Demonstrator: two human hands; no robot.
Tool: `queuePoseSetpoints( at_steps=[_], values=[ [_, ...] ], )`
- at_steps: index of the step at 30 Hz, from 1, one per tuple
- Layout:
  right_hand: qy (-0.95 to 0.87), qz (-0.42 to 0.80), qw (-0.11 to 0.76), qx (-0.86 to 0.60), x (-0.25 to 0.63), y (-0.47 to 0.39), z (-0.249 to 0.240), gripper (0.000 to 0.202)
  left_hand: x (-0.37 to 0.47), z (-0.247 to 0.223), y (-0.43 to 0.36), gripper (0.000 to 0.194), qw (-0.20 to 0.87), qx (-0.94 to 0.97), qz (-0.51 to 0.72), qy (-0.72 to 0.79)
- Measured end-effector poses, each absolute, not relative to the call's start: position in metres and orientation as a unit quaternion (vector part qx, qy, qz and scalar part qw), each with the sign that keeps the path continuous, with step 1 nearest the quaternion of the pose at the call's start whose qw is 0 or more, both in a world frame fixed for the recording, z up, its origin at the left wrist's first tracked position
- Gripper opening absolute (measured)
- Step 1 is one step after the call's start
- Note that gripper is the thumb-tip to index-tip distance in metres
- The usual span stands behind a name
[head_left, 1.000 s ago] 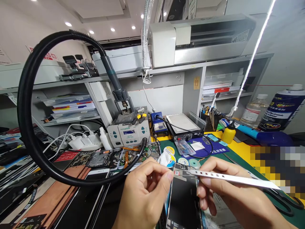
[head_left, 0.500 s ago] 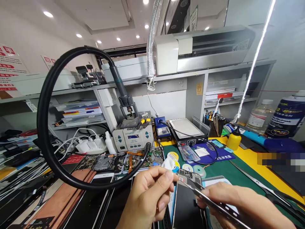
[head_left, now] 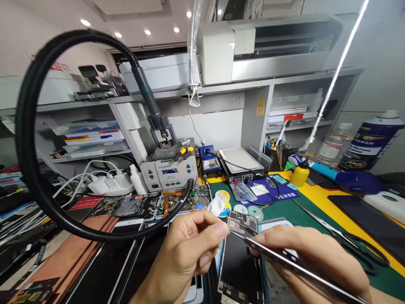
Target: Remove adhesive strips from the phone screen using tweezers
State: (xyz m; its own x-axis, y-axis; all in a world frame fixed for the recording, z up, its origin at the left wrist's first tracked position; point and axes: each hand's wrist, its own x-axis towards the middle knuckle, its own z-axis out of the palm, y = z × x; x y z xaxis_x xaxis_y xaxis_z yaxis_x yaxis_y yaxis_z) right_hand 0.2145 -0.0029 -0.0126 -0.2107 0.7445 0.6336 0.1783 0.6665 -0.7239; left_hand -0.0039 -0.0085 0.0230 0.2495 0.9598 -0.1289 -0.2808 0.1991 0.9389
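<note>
Your left hand [head_left: 186, 249] fingers pinched on a small tab, your right hand [head_left: 303, 257] fingers gripping a strip [head_left: 284, 264] over the phone [head_left: 240, 270], spray can [head_left: 368, 141] label unreadable

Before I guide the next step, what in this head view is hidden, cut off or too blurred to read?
- Strip: its far end is cut off by the bottom edge.
- Phone: lower end cut off by the bottom edge; right side hidden behind the right hand.
- Strip tip at the left hand: too small to tell what the fingertips pinch.
- Spray can: label print blurred, unreadable.
</note>
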Motion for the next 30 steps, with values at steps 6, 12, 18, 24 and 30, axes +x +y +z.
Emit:
queuePoseSetpoints(
  at_steps=[6, 12, 18, 24, 30],
  values=[
    [-0.621, 0.462, 0.547, -0.319, 0.219, 0.011, 0.002, 0.003, -0.016, 0.019, 0.002, 0.024, 0.637, 0.409, 0.515, 0.402],
    [-0.498, 0.599, 0.541, -0.317, 0.229, 0.04, 0.012, 0.024, -0.018, 0.016, 0.013, 0.023, 0.595, 0.405, 0.54, 0.435],
    [-0.413, 0.687, 0.502, -0.324, 0.233, 0.054, 0.019, 0.017, -0.019, 0.006, 0.021, 0.024, 0.58, 0.415, 0.519, 0.471],
    [-0.391, 0.714, 0.49, -0.31, 0.236, 0.057, 0.021, 0.018, -0.021, -0.002, 0.025, 0.021, 0.554, 0.457, 0.491, 0.493],
    [-0.419, 0.708, 0.485, -0.296, 0.236, 0.061, 0.012, 0.022, -0.021, -0.007, 0.022, 0.032, 0.492, 0.539, 0.426, 0.535]
  ],
)
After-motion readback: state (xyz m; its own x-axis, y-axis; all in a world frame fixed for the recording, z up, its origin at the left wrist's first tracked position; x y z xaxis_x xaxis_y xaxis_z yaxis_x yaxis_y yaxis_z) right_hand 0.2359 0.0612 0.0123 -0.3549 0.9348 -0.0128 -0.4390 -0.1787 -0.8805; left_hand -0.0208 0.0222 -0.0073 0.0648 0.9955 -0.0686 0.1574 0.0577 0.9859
